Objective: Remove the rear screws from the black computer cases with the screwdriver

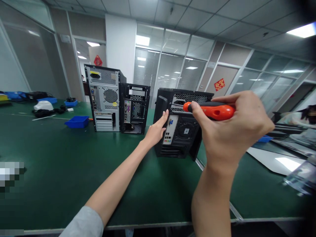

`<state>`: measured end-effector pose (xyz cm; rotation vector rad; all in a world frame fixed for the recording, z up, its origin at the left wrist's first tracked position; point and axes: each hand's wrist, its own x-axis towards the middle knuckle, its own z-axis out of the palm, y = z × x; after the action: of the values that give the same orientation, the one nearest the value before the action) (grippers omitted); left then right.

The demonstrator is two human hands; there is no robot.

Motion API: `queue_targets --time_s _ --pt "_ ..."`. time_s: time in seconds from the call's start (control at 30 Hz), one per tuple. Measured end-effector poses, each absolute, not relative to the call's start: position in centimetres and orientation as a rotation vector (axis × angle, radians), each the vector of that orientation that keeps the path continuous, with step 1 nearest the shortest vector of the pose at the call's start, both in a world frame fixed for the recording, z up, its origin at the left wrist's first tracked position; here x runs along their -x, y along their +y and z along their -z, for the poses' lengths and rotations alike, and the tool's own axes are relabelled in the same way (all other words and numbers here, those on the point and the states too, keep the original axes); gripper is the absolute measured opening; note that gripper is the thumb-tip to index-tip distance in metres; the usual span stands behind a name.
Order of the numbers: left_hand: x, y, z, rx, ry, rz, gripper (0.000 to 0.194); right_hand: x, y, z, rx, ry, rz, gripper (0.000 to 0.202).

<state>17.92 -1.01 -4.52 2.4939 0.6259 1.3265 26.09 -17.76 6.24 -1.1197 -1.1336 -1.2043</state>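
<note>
A black computer case [184, 131] stands upright on the green table, its back panel with ports and vent grilles facing me. My left hand [157, 130] lies with outstretched fingers against the left edge of that panel. Held in my right hand [229, 131] is a red and black screwdriver [219, 111], its handle level and pointing left at the upper part of the panel, near the power socket. The screwdriver's shaft reaches toward the upper left of the panel; I cannot tell whether its tip touches a screw.
Two more computer cases, a tall grey-backed one [106, 98] and a smaller black one [135, 108], stand to the left. A blue tray [77, 122] sits beside them on the green table [61, 164]. White panels [274, 159] lie at the right.
</note>
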Motion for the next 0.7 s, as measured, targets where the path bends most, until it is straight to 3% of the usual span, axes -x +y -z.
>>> queue_targets --time_s 0.23,0.53,0.7 --pt "-17.8 -1.3 4.4 -2.489 0.655 -1.318 0.09 -26.9 -17.4 -6.1 1.099 -1.004 1.153 0.031" --pt "-17.8 -1.0 4.3 -2.503 0.644 -1.304 0.089 -25.4 -17.7 -6.1 1.134 -1.116 1.2 0.02" --pt "-17.7 -1.0 4.3 -2.495 0.643 -1.318 0.088 -24.3 -19.3 -5.8 1.361 -1.286 1.124 0.018"
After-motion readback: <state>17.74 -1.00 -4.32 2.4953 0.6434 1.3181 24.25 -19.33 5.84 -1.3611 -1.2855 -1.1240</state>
